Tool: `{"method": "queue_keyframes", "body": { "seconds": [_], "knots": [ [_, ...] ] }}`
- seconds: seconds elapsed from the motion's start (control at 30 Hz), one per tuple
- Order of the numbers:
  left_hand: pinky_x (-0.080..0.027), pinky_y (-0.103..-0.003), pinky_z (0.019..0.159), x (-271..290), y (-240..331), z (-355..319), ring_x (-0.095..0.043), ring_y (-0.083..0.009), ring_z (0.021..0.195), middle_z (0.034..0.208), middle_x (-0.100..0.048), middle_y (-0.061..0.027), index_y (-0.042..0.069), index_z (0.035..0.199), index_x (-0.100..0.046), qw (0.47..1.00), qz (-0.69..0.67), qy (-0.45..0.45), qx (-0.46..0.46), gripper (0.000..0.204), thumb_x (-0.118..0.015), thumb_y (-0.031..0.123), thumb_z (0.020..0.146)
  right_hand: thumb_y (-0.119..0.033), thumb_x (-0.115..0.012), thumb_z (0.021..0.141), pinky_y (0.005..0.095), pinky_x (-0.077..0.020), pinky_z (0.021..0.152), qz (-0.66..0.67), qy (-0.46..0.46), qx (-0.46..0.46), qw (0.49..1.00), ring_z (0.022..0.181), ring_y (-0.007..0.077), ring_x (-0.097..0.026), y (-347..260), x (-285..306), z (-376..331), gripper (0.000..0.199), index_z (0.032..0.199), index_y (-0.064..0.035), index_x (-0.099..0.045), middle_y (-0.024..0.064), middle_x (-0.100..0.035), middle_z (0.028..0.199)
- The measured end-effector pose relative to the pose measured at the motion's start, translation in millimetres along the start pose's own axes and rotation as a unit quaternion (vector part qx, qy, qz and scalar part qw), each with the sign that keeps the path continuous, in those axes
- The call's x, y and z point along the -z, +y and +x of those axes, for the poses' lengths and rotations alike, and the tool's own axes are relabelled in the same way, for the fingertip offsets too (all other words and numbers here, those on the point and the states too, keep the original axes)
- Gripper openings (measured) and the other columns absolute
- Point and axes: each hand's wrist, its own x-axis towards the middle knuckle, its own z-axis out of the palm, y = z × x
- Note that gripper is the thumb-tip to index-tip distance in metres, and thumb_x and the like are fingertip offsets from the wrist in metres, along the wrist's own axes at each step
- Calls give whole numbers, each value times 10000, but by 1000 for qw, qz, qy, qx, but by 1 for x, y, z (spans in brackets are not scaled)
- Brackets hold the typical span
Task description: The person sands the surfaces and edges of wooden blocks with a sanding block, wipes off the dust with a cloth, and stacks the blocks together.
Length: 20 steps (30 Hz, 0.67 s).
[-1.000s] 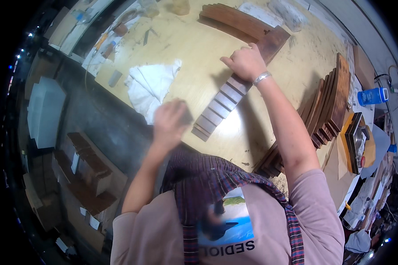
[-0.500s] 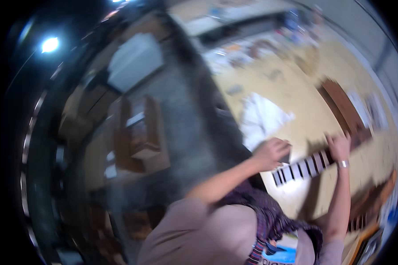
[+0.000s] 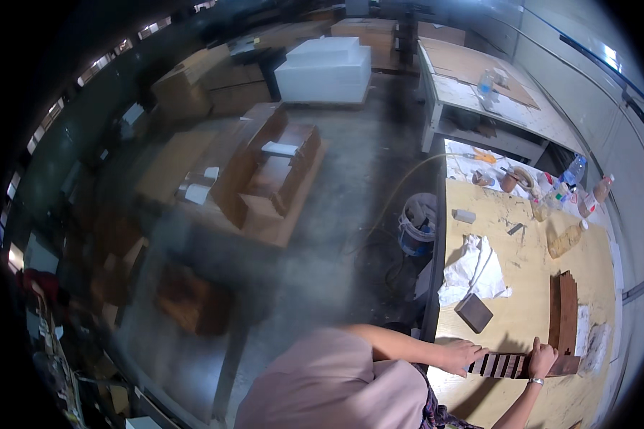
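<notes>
A brown wooden strip (image 3: 510,365) with dark and pale crosswise bands lies on the near part of the workbench. My left hand (image 3: 459,356) is at its left end, fingers bent over the edge and pinching it. Further right, my right hand (image 3: 543,360) grips the strip from above with curled fingers; a bracelet circles that wrist. A dark rectangular block (image 3: 474,312) rests on the bench just beyond my left hand. Behind the block lies a crumpled white cloth (image 3: 476,268). Several reddish-brown wood strips (image 3: 563,314) lie together beyond my right hand.
The pale workbench (image 3: 526,268) carries a small grey block (image 3: 464,215), a yellowish bottle (image 3: 567,239) and other bottles along its far side. A white bucket (image 3: 417,224) stands on the floor left of it. Brown wooden cabinets (image 3: 279,175) and white blocks (image 3: 322,75) sit further off.
My view has swung, bringing more of the room and far bench into sight. My left hand has moved from near the dark block to the strip's left end; my right hand stays on the strip.
</notes>
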Motion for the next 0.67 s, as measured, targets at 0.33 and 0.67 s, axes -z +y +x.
{"method": "queue_keyframes", "body": {
  "seconds": [0.33, 0.67],
  "knots": [
    [-491, -473, 984, -22, 8, 5, -598, -416, 1139, 1199, -589, -259, -115, 1398, -363, 996, 54, 30, 63, 943, -837, 390, 758, -436, -483, 1027, 456, -343, 1089, 41, -54, -42, 997, 658, 350, -596, -23, 21, -1, 667, 561, 3, -667, 166, -625, 559],
    [-478, -473, 1021, -27, 0, 2, -559, -423, 1216, 1268, -546, -285, -105, 1448, -316, 995, 86, 3, 48, 993, -845, 360, 748, -365, -491, 1013, 502, -336, 1100, 40, -101, -41, 993, 696, 364, -580, -41, 39, -4, 617, 600, 80, -600, 225, -597, 604]
  ]
}}
